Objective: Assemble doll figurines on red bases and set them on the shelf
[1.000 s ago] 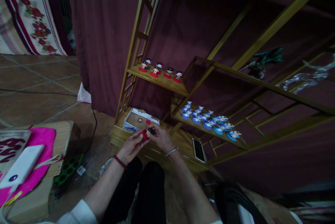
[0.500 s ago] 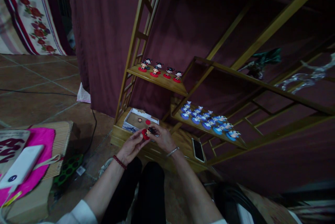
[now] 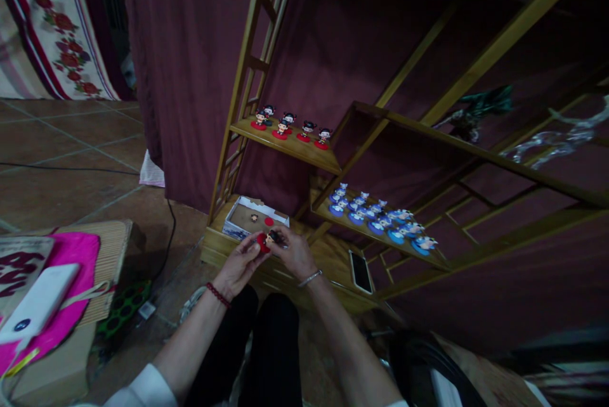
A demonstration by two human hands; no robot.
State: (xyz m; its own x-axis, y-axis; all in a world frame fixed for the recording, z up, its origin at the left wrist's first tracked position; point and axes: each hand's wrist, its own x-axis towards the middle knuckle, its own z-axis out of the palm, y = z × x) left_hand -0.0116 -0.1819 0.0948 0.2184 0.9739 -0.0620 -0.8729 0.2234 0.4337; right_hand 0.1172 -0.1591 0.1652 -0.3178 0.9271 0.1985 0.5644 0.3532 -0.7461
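Red-based figurine (image 3: 269, 240) is held just on the near side of an open box (image 3: 234, 231), between the fingers of both hands. Its round red base is gripped by the left hand (image 3: 242, 265), and its dark-haired head is grasped by the right hand (image 3: 294, 253), so that the piece is tipped sideways, base to the left. Compared with half a second ago, the same grip is kept; only a very slight shift of the hands can be made out. Inside the box, which is set on a low wooden board (image 3: 328, 251), a small dark-topped piece (image 3: 254, 218) and a red disc (image 3: 269, 222) are seen lying apart against the brown interior.
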